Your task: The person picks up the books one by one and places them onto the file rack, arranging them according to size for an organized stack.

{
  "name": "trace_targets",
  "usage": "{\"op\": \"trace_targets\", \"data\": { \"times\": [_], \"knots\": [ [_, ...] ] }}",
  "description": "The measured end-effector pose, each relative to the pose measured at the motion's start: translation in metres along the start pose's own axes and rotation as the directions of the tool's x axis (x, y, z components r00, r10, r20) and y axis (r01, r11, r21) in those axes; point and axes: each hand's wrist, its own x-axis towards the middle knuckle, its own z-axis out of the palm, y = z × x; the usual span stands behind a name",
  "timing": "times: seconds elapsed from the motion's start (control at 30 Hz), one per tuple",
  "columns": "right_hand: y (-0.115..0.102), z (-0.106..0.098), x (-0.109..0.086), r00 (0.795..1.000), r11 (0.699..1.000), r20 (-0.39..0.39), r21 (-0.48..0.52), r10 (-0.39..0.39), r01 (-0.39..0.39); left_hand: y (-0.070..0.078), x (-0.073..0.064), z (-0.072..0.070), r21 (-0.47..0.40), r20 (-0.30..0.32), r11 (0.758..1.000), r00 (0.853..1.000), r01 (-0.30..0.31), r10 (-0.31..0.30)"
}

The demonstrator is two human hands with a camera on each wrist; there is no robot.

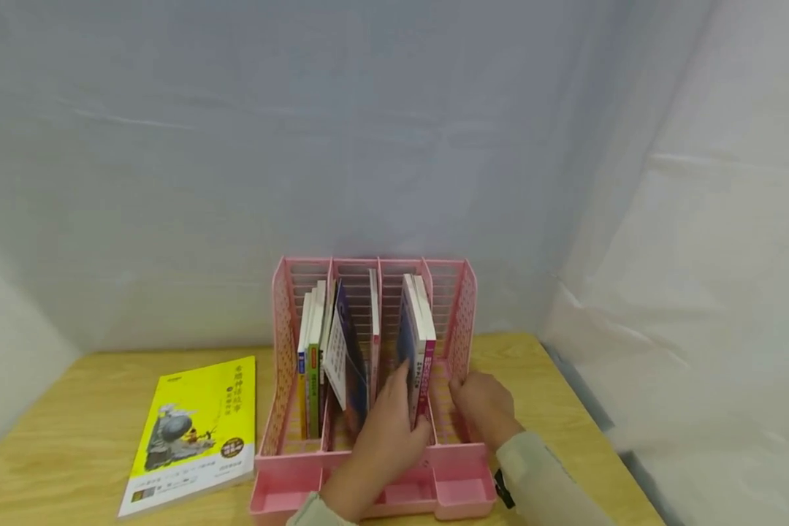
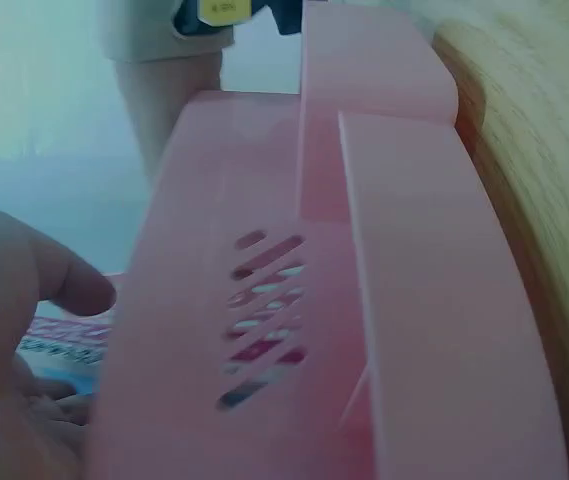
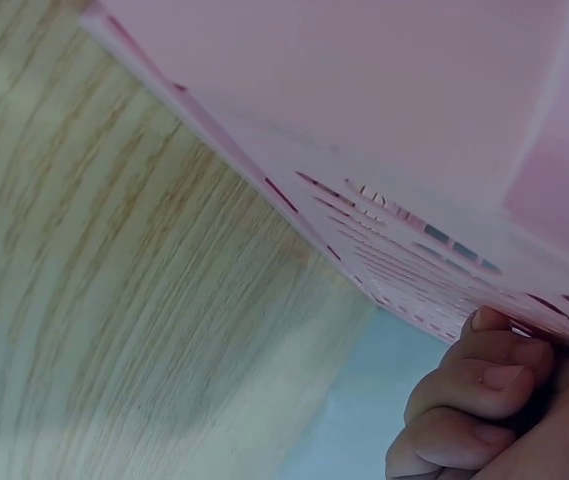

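A pink desktop book rack (image 1: 376, 462) stands on the table, with upright compartments and small trays along its front. My left hand (image 1: 391, 424) grips two thin books (image 1: 424, 336) in the third compartment, fingers on their left side and thumb by the spines. In the left wrist view, that hand (image 2: 14, 320) is at the left edge, beside the rack's front. At the rack's right side wall, my right hand (image 1: 485, 405) holds the wall's front edge. Its curled fingers (image 3: 489, 385) show against the slotted wall in the right wrist view.
Several books (image 1: 314, 343) stand in the leftmost compartment. The second compartment holds a leaning dark-blue book (image 1: 351, 351) and a thin upright book (image 1: 374, 329). A yellow-covered book (image 1: 193, 431) lies flat on the wooden table (image 1: 59, 431) to the left. A pale sheet (image 1: 394, 146) hangs behind.
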Motion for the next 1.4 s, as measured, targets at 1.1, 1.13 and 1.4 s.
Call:
{"op": "trace_targets", "data": {
  "times": [1.1, 1.13, 1.4],
  "knots": [
    [0.023, -0.009, 0.001, 1.000, 1.000, -0.002, -0.030, -0.009, 0.008, -0.198, -0.084, -0.228, 0.455, 0.058, 0.590, 0.639, 0.667, -0.767],
    [0.023, -0.010, 0.001, 1.000, 0.999, 0.000, -0.030, -0.012, 0.012, -0.201, -0.084, -0.227, 0.452, 0.060, 0.590, 0.637, 0.669, -0.768],
    [0.026, -0.011, 0.001, 1.000, 1.000, 0.016, -0.003, 0.004, -0.004, -0.211, -0.079, -0.219, 0.462, 0.023, 0.608, 0.677, 0.645, -0.736]
  ]
}}
